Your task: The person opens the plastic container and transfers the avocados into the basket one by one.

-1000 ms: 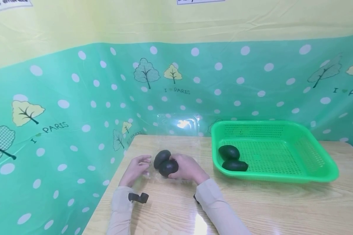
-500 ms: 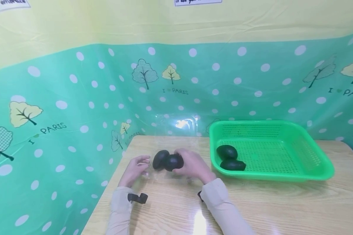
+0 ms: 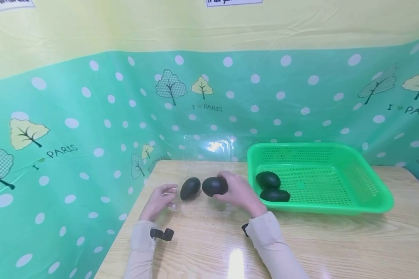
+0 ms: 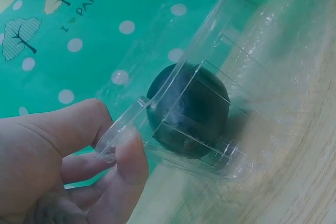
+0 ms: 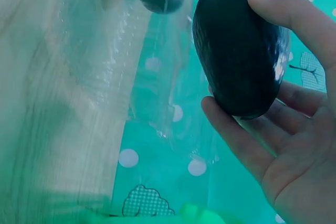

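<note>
1. Avocado (image 3: 213, 186): dark and egg-shaped, it is held up to the left of the green basket (image 3: 321, 188), near the basket's left wall.
2. The right hand (image 3: 235, 192) lies between that avocado and the basket. It is clamped on the fruit; the right wrist view shows the thumb on one face and the fingers around the opposite side.
3. Farther left of the basket, beyond the held fruit, a second avocado (image 3: 190, 188) sits inside a clear plastic box (image 4: 125, 124). The head view shows a narrow gap between the two fruits.
4. The left hand (image 3: 159, 201) is the farther of the two hands from the basket. In the left wrist view its thumb and fingers are together on the box's edge, pinching the plastic. A clear panel (image 3: 209, 155) with a bright glare stands up to the left of the basket's far left corner.
5. Inside the basket, by its left wall, lie two more avocados (image 3: 268, 180), touching, one nearer the front rim.
6. The basket stands on a wooden table (image 3: 202, 252). Behind it hangs a green and yellow cloth (image 3: 283, 108) with white dots and printed trees. Pale sleeves (image 3: 142, 244) reach in from the side nearer the person, in front of the basket and to its left; a black band (image 3: 162, 234) circles the left one.
</note>
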A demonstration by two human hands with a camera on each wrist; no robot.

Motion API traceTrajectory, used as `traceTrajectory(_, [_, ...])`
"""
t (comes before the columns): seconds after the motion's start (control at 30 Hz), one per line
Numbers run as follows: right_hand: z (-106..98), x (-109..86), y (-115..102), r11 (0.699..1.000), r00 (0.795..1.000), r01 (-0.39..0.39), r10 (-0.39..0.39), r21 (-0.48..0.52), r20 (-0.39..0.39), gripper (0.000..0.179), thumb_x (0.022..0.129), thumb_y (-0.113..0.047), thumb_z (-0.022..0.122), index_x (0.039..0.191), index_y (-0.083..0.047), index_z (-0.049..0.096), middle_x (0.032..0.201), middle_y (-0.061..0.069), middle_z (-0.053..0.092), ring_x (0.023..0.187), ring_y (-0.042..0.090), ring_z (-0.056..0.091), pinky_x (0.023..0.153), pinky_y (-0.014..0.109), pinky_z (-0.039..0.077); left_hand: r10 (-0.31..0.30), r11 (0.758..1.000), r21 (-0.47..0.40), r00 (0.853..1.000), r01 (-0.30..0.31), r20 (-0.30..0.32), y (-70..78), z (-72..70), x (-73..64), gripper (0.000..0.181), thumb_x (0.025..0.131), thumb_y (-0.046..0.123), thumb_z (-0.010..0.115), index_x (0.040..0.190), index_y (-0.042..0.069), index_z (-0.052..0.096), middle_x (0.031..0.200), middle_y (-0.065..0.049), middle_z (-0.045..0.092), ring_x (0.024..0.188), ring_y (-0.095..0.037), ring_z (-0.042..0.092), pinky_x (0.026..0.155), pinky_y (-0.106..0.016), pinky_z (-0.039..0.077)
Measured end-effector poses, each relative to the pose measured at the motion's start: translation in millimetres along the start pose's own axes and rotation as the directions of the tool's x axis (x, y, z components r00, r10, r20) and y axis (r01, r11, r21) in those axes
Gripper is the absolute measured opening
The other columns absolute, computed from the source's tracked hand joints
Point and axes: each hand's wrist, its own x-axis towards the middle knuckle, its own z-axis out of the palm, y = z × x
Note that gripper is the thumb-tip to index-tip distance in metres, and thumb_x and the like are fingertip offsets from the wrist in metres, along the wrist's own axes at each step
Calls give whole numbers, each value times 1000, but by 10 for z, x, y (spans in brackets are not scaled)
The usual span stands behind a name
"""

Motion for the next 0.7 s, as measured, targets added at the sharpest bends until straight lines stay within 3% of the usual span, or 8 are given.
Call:
traceTrajectory(0.33, [-209,-85,51,1000,1000,-9,9,16,-29,69,74,-28,86,135,-13,57,130,5,65,114,25,64,97,42,54,-8,1000,4,1000,7,7,-6,-5,-21,53,87,-3,54,140,-4,49,129,-27,53,101,-35,62,71,-29,60])
traceTrajectory(0.7, [-424,-193,165,1000,995,16,-16,1,-98,67,77,-27,84,137,-14,58,136,4,62,123,27,59,102,47,50,-8,1000,29,1000,8,8,26,-14,-37,53,89,0,57,140,-2,49,130,-26,54,109,-36,61,72,-28,60])
